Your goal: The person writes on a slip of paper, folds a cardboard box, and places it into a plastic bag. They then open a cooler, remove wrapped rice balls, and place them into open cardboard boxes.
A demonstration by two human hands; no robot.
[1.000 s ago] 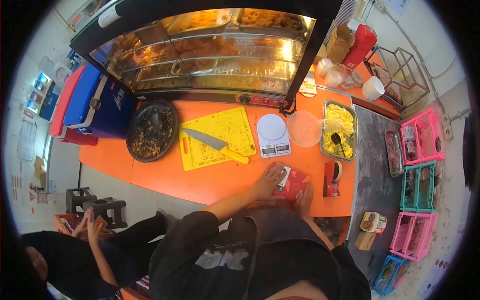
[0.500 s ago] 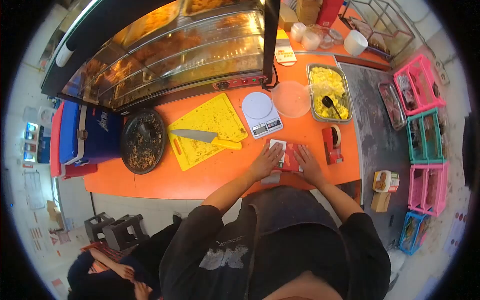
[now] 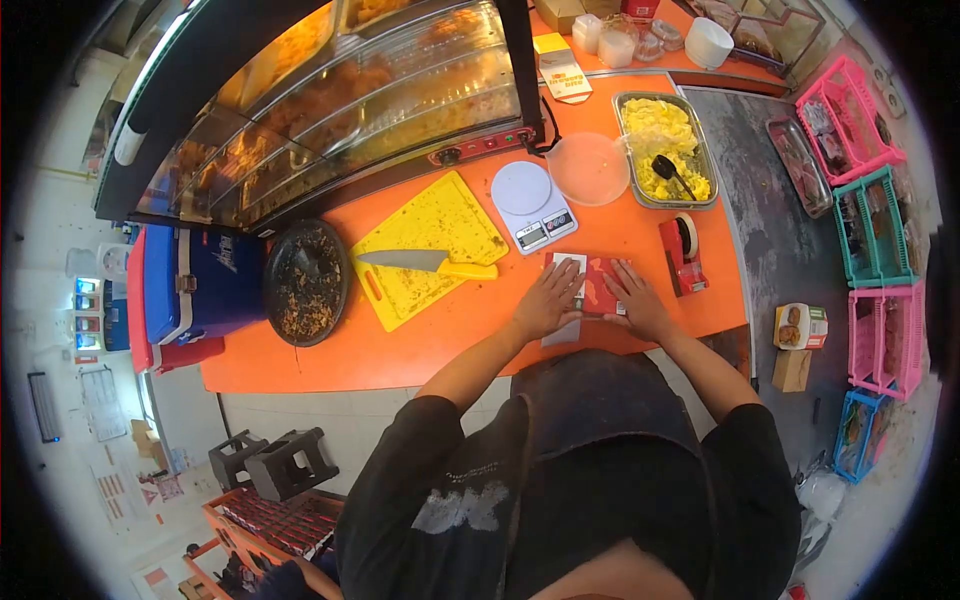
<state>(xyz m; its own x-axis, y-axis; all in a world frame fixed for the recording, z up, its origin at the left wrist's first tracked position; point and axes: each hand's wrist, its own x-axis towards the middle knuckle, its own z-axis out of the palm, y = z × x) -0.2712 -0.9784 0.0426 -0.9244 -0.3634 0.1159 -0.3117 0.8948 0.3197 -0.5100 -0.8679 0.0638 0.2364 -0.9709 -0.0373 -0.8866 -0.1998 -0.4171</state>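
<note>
My left hand [image 3: 549,302] lies flat on the left side of a flat red package [image 3: 598,290], its fingers over a white label [image 3: 578,266]. On the package's right side rests my right hand [image 3: 640,302], fingers stretched out and thumb near the front edge. Both hands are open and pressed on its surface. A pale strip [image 3: 562,334] sticks out below the package by the table's front edge. Just right of my right hand stands a red tape dispenser [image 3: 686,262] with a roll. Behind the package is a white digital scale [image 3: 533,205].
A knife [image 3: 425,261] lies on a yellow cutting board [image 3: 440,215], left of my hands. Further left are a dark round tray [image 3: 306,282] with crumbs and a blue cooler [image 3: 212,277]. A heated display case [image 3: 470,150] and a metal tray [image 3: 712,185] of yellow food stand behind.
The view has shifted slightly, so the table appears further right and higher. Both hands stay flat on the red package. The other person at lower left is now mostly out of view.
</note>
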